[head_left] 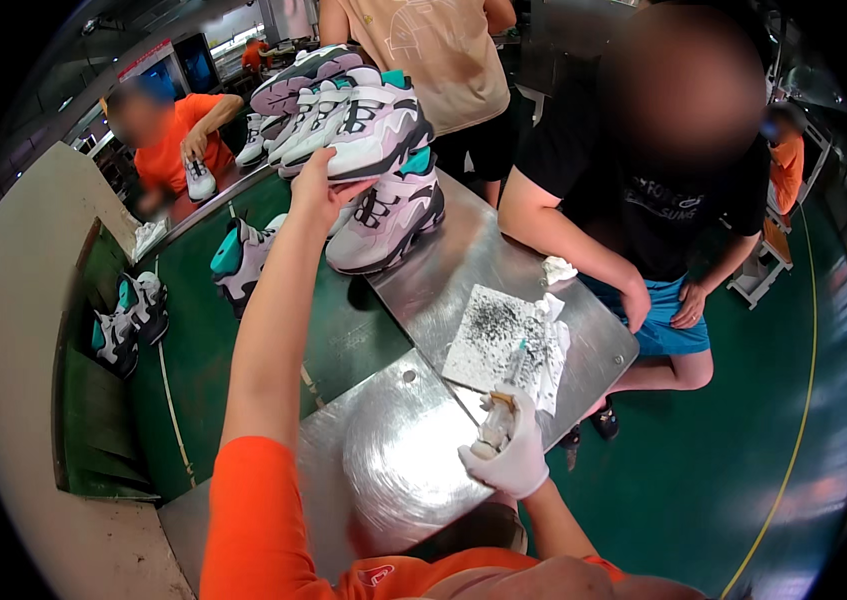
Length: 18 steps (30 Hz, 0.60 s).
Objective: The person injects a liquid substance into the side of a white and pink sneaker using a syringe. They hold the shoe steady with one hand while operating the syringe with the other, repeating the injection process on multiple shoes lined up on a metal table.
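Note:
My left arm reaches far across the table, and my bare left hand [321, 192] grips a white and lilac sneaker [378, 135] by its sole edge. That sneaker is at the front of a group of similar shoes, just above another lilac sneaker [386, 222] on the metal surface. Close to my body, my right hand [508, 445] wears a white glove, its fingers curled round a slender pale tool [517, 366] with a teal spot near its tip. The tool points over a white sheet speckled with black [488, 335]; its lower part is hidden in the glove.
Crumpled white cloth [553, 350] lies beside the sheet. Sneakers stand on the green conveyor belt [203, 390] and by the left side wall [73, 400]. A person in black [683, 200] sits at the table's right edge; another in orange [168, 140] handles a shoe at far left.

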### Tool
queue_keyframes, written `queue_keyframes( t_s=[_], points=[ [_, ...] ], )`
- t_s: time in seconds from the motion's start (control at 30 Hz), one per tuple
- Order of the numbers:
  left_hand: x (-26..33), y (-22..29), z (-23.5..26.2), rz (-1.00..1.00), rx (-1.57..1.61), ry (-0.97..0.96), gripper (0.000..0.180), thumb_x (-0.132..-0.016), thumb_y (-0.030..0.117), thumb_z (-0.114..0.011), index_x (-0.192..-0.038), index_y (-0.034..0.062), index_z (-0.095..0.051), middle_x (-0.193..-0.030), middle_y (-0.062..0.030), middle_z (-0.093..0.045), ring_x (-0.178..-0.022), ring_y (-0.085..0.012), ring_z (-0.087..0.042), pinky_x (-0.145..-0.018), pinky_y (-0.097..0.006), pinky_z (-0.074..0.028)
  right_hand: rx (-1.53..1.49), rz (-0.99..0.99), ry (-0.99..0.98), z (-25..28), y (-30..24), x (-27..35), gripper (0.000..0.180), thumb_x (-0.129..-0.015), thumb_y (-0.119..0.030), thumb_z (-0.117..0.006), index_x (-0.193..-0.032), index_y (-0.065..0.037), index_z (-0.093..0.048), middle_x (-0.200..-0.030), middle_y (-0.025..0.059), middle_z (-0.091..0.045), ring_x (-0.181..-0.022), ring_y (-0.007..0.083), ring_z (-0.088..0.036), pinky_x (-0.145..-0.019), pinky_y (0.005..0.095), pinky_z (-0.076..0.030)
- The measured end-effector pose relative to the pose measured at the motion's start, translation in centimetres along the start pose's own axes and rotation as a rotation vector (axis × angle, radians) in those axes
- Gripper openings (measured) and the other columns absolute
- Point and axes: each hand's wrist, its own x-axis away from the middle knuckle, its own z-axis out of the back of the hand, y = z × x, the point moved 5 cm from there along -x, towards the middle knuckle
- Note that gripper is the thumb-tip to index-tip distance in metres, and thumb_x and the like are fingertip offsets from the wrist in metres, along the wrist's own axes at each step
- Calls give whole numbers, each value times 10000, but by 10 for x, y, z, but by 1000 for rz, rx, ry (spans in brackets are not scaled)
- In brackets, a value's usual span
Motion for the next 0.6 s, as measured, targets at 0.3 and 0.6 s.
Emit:
queue_keyframes(
  t_s=[0.3, 0.6],
  points=[
    [340, 15, 146, -163, -91, 246, 476, -946, 253, -552, -1317, -22, -438, -1289, -180, -538, -1164, -339, -571, -928, -520, -529, 400, 92, 32, 6, 2, -5, 945, -666, -206, -808, -1438, -42, -290, -1065, 167, -634, -899, 280, -646, -825, 346, -518],
    [527, -80, 165, -10, 143, 592, 469, -985, 170, -524, -1387, 54, -313, -1240, -198, -548, -1115, -351, -607, -892, -474, -568, -68, 16, -226, -1, 9, 41, 818, -642, -9, -798, -1350, -32, -389, -1209, 97, -491, -1127, 190, -489, -982, 306, -401]
  ],
)
